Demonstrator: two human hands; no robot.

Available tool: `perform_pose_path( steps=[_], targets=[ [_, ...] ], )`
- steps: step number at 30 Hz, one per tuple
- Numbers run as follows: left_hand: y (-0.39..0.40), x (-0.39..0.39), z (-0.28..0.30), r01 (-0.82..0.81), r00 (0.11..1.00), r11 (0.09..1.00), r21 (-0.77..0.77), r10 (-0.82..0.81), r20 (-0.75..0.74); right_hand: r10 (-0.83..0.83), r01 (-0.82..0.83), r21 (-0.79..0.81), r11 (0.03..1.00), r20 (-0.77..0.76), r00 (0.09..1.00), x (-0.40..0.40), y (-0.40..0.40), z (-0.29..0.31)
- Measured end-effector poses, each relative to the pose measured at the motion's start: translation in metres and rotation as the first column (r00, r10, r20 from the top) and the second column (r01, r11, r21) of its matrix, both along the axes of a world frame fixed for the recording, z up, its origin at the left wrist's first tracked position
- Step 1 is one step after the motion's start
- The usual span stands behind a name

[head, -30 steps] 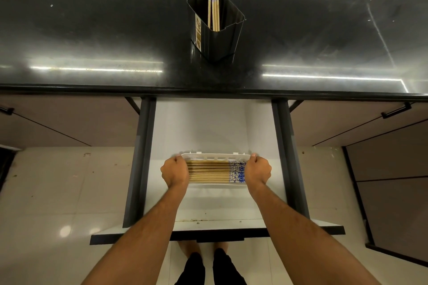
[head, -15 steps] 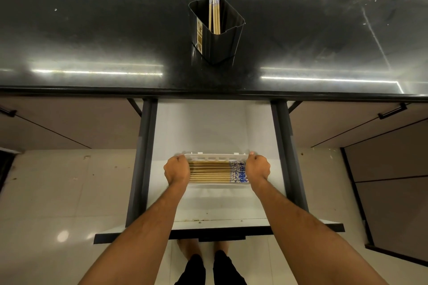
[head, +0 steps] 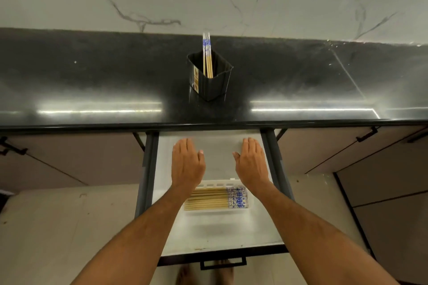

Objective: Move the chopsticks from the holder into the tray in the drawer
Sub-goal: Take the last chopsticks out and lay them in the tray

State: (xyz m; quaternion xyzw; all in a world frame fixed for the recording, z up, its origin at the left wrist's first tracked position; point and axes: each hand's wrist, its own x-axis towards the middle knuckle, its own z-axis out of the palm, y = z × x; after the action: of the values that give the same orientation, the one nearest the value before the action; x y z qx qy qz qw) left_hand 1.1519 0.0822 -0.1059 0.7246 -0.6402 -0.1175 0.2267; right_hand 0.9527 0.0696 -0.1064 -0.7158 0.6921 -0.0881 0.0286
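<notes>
Both hands hover palm-down over the open white drawer (head: 215, 231), beyond the tray: the left hand (head: 187, 164) and right hand (head: 251, 163) have straight fingers held together, gripping nothing. Near them, the white plastic tray (head: 251, 209) holds a row of wooden chopsticks with blue-patterned ends (head: 216, 199) lying sideways. Far off on the glossy black counter (head: 92, 81), the black ribbed holder (head: 212, 87) has a few upright chopsticks (head: 207, 55) left in it

holder (head: 209, 81): black, upright, few chopsticks (head: 207, 58) | tray (head: 251, 206): white, in drawer (head: 208, 233), chopsticks flat
</notes>
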Motion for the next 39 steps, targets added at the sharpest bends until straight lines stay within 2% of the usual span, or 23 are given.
perform_pose_path(
  steps=[4,9,15,18,28,39],
  targets=[
    [-0.026,0.001,0.041,0.135,0.976,0.987,-0.090,-0.117,0.183,0.054,-0.058,-0.090,0.994,-0.046,0.997,0.008,-0.022,0.046],
    [-0.058,0.002,0.117,0.205,0.942,0.954,-0.219,-0.132,0.308,0.064,-0.081,-0.213,0.974,-0.086,0.994,0.014,-0.049,0.117],
    [-0.091,-0.001,0.189,0.229,0.935,0.915,-0.332,-0.111,0.338,0.056,-0.084,-0.305,0.949,-0.101,0.993,0.018,-0.079,0.182],
    [-0.106,-0.005,0.206,0.230,0.928,0.917,-0.325,-0.106,0.357,0.062,-0.095,-0.320,0.943,-0.112,0.992,0.016,-0.096,0.202],
    [-0.175,-0.009,0.230,0.180,0.928,0.913,-0.366,-0.035,0.371,0.146,-0.177,-0.392,0.903,-0.108,0.983,0.021,-0.174,0.236],
    [-0.245,-0.004,0.203,0.124,0.929,0.936,-0.328,0.007,0.370,0.234,-0.255,-0.356,0.899,-0.101,0.967,0.035,-0.258,0.219]
  ],
)
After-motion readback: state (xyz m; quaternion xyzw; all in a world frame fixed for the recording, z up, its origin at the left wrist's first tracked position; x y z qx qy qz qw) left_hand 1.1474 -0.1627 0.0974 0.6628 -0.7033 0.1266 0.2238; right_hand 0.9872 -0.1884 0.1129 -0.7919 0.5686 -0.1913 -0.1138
